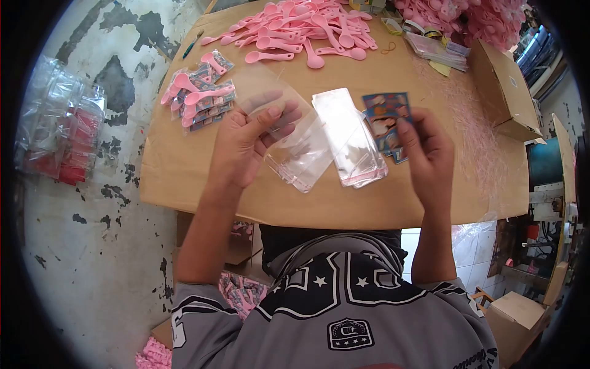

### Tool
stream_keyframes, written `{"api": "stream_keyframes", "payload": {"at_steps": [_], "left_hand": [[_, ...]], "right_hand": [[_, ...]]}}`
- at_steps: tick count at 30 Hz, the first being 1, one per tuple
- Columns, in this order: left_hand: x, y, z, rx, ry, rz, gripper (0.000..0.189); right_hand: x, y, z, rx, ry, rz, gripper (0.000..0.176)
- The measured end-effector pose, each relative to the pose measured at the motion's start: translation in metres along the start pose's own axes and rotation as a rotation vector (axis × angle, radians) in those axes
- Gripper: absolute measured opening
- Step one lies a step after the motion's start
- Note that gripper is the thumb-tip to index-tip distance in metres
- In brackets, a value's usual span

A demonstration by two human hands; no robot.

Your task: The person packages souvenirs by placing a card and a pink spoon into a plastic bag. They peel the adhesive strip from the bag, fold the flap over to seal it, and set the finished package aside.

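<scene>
My left hand (261, 126) pinches a clear plastic bag (299, 150) that hangs down to the right over the table. In my right hand (430, 144) is a printed card (386, 114), gripped between thumb and fingers; it is slightly blurred. More cards (398, 154) show below it, partly hidden. Between the hands lies a stack of clear plastic bags (353, 138) with a pinkish strip at the near end. Left of my left hand are packed pink spoons (200, 95) in clear bags with printed cards.
A large heap of pink spoons (301, 27) covers the table's far side. Tape rolls (413, 26) and a cardboard box (501, 92) stand at the right, beside pink shreds (476, 138). A green pen (192, 44) lies far left. Plastic bags (61, 123) hang beyond the left edge.
</scene>
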State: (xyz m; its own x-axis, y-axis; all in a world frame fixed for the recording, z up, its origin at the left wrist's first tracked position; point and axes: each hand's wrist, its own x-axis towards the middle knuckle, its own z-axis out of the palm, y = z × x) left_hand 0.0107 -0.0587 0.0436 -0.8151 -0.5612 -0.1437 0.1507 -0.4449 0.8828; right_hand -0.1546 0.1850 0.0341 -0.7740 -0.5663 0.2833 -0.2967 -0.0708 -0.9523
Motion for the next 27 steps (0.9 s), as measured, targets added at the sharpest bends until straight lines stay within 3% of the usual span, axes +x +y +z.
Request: {"api": "stream_keyframes", "payload": {"at_steps": [2, 5, 9, 15, 18, 27], "left_hand": [[0.001, -0.013, -0.001, -0.007, 0.008, 0.077, 0.037], [0.0, -0.025, 0.009, -0.076, 0.039, 0.126, 0.034], [-0.008, -0.035, 0.033, -0.21, 0.035, 0.129, 0.032], [-0.005, -0.046, 0.038, -0.289, 0.068, 0.155, 0.029], [-0.007, -0.047, 0.042, -0.312, 0.06, 0.175, 0.027], [-0.004, -0.053, 0.042, -0.259, 0.135, 0.241, 0.026]], "right_hand": [[-0.01, 0.003, 0.013, -0.03, -0.024, 0.049, 0.019], [-0.015, 0.001, 0.02, 0.158, -0.228, 0.275, 0.018], [-0.013, 0.004, 0.028, 0.31, -0.311, 0.317, 0.019], [-0.015, 0.006, 0.039, 0.292, -0.126, 0.227, 0.019], [-0.017, 0.009, 0.03, 0.268, -0.227, 0.267, 0.019], [-0.019, 0.009, 0.027, 0.358, -0.128, 0.3, 0.02]]}}
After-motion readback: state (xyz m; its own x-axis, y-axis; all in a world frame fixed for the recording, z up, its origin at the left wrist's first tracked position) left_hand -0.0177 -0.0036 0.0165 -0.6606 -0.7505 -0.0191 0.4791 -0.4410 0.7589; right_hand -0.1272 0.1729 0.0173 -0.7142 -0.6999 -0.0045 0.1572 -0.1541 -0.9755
